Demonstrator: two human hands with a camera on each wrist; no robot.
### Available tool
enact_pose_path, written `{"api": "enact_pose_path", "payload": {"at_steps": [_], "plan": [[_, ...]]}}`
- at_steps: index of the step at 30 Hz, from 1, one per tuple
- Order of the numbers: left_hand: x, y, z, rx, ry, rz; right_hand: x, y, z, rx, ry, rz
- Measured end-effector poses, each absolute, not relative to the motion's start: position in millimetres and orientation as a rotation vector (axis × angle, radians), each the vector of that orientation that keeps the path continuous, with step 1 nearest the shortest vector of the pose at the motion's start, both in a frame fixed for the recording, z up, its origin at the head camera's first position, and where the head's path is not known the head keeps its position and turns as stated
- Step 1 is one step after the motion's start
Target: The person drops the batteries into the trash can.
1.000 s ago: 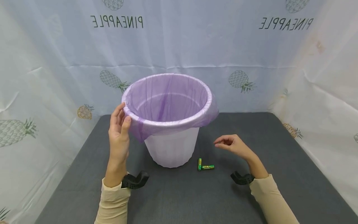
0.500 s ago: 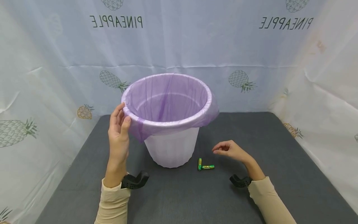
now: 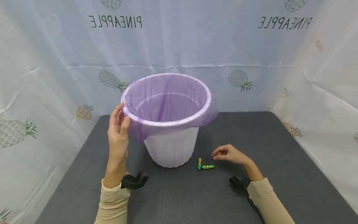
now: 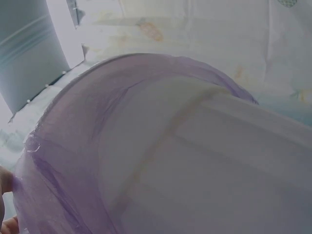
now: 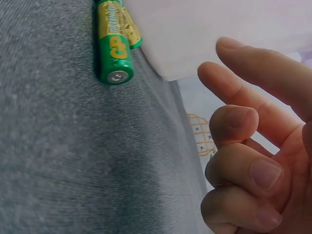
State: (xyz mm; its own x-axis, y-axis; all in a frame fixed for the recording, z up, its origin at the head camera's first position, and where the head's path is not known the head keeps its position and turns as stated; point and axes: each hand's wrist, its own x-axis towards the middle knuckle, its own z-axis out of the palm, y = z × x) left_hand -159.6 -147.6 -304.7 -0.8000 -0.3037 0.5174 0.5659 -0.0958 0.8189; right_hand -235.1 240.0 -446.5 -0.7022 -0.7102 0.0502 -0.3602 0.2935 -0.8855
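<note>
A white trash can (image 3: 172, 149) stands upright on the dark table, lined with a sheer purple bag (image 3: 139, 127) folded out over its rim. At the near left of that rim, my left hand (image 3: 118, 137) holds the can, thumb in front and fingers on the side. Two green-and-gold batteries lie by the can's base at right angles: one pointing away (image 3: 199, 164), the other crosswise (image 3: 208, 167). My right hand (image 3: 229, 154) hovers just right of them, holding nothing, thumb and index apart. In the right wrist view its other fingers curl loosely beside a battery (image 5: 114, 44) marked GP.
The dark grey table (image 3: 173, 199) reaches back to a pale curtain (image 3: 195, 37) printed with pineapples, which also hangs on both sides. A black wrist device (image 3: 135, 180) sits on the left forearm, another (image 3: 239, 182) on the right.
My right hand has come down and slightly left toward the batteries, its thumb and index opening. The left hand, the trash can and the batteries stay as they were.
</note>
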Motion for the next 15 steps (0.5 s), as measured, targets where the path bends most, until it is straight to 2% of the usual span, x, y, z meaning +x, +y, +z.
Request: {"api": "enact_pose_path", "payload": {"at_steps": [15], "plan": [[-159.9, -147.9, -305.3, -0.286, -1.607, -1.950, -235.3, 235.0, -457.4, -1.033, 2.105, -1.299]]}}
